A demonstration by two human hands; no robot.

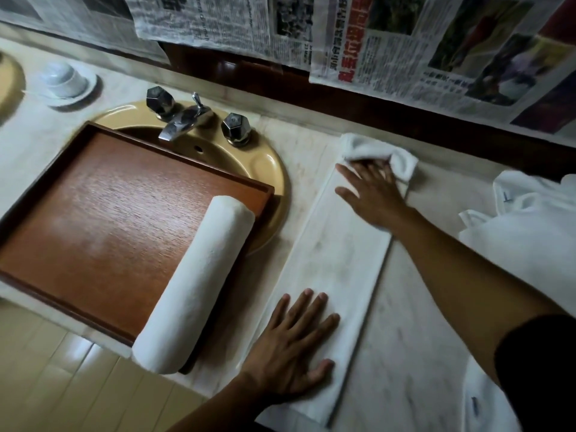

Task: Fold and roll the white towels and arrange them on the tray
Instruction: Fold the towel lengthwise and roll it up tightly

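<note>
Head view, as I read it from my station. The wooden tray (pixel 93 213) lies across the yellow sink (pixel 268 169), below the faucet (pixel 184 120).

(a) One rolled towel (pixel 199 282) lies on the tray against its right rim. Its long axis runs parallel to that rim, and its near end overhangs the tray's near rim.

(b) A folded towel (pixel 336 269) lies flat on the marble surface (pixel 411 322) just right of the tray. It is a long strip, and its long axis points from the near edge toward the far wall, leaning slightly right. Its far end is bunched into a loose first turn.

(c) The left hand (pixel 293 344) rests palm-down on the strip's near end with its fingers straight and spread.

(d) The right hand (pixel 371 194) lies on the far end with its fingers spread. The tips meet the bunched turn, and I cannot tell whether they tuck under it.

(e) A pile of unfolded towels (pixel 530 238) sits further right of the tray, beyond the strip.
</note>
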